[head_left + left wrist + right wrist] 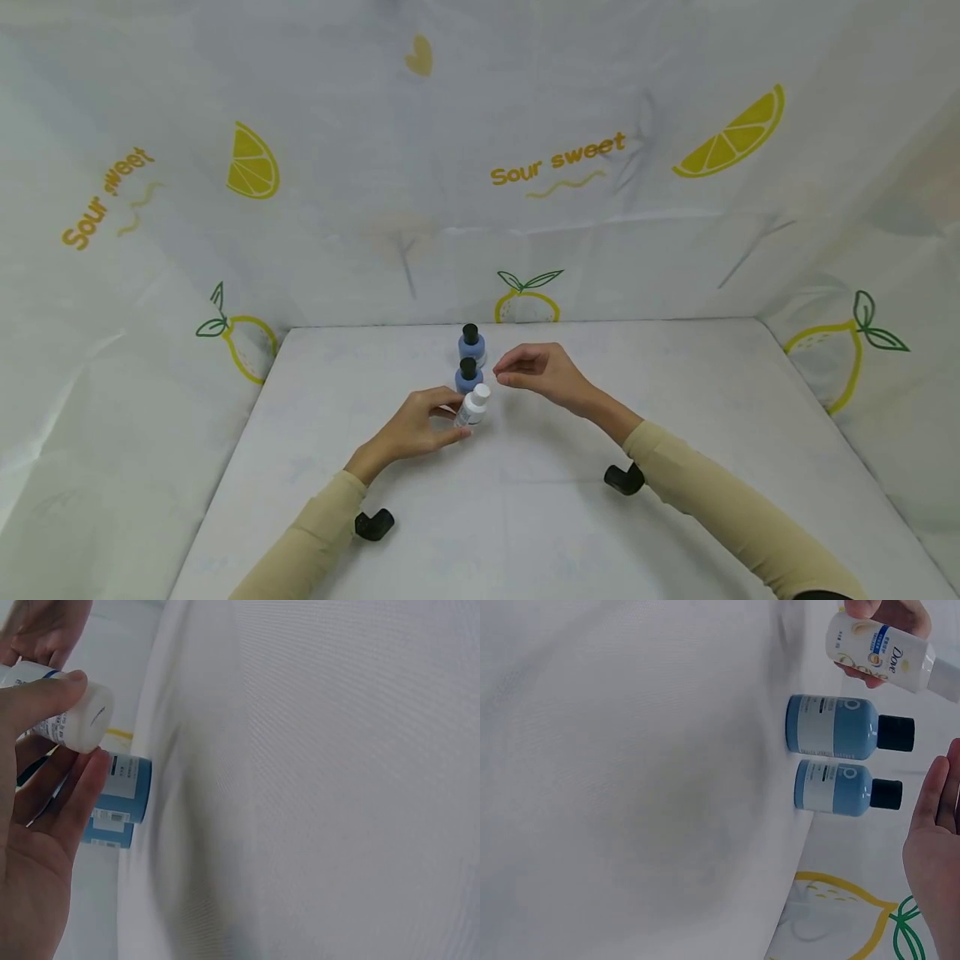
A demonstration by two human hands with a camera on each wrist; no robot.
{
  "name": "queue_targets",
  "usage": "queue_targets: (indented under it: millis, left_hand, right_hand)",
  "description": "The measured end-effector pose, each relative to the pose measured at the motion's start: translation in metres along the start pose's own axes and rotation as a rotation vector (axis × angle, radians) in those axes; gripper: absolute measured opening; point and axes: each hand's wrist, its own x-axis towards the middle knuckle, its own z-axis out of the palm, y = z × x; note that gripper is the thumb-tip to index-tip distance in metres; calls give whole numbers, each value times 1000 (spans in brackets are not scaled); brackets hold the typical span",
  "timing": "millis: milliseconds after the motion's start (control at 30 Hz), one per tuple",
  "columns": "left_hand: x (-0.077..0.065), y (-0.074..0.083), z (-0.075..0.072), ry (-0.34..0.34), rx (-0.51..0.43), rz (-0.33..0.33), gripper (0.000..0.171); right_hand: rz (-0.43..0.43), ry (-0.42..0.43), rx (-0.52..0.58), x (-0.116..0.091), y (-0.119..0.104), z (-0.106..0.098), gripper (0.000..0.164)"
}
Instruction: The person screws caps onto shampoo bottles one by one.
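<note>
My left hand (412, 427) grips a small white Dove bottle (881, 656) between thumb and fingers. The bottle is tilted, its white cap (481, 392) pointing up and to the right, and the left wrist view shows its base (94, 720) lifted off the table. Just behind it, two blue bottles with black caps stand upright one behind the other, the nearer (468, 381) and the farther (472, 347). My right hand (551, 377) hovers to the right of these bottles, apart from them. Its fingers are loosely bent and hold nothing.
A white cloth covers the table (510, 525). Behind and at both sides hang white sheets (337, 250) printed with lemons and lettering. A black fitting (375, 525) sits by the left forearm, another (624, 479) by the right.
</note>
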Motion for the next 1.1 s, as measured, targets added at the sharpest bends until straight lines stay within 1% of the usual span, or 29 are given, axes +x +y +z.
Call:
queue_targets:
  millis: [100, 233, 467, 633, 800, 933, 1033, 1100]
  left_hand:
    - [-1, -4, 2, -10, 2, -16, 43]
    - [-2, -8, 3, -18, 11, -32, 43]
    - [-5, -18, 7, -24, 46, -52, 45]
    - [-8, -23, 10, -32, 36, -85, 47]
    - [-10, -24, 11, -28, 39, -91, 47]
    - [-10, -23, 11, -43, 45, -103, 49]
    - [-9, -21, 6, -60, 52, -110, 51]
    - [-10, -18, 0, -71, 51, -118, 52]
  right_hand:
    - [19, 31, 7, -1, 1, 0, 19]
    - [38, 49, 11, -1, 2, 0, 18]
    - [60, 44, 11, -3, 4, 0, 17]
    - [65, 37, 18, -5, 3, 0, 18]
    - [63, 35, 20, -5, 5, -1, 18]
    - [52, 37, 18, -5, 5, -2, 17]
    - [40, 43, -3, -5, 3, -3, 15]
    - [23, 53, -34, -5, 2, -5, 14]
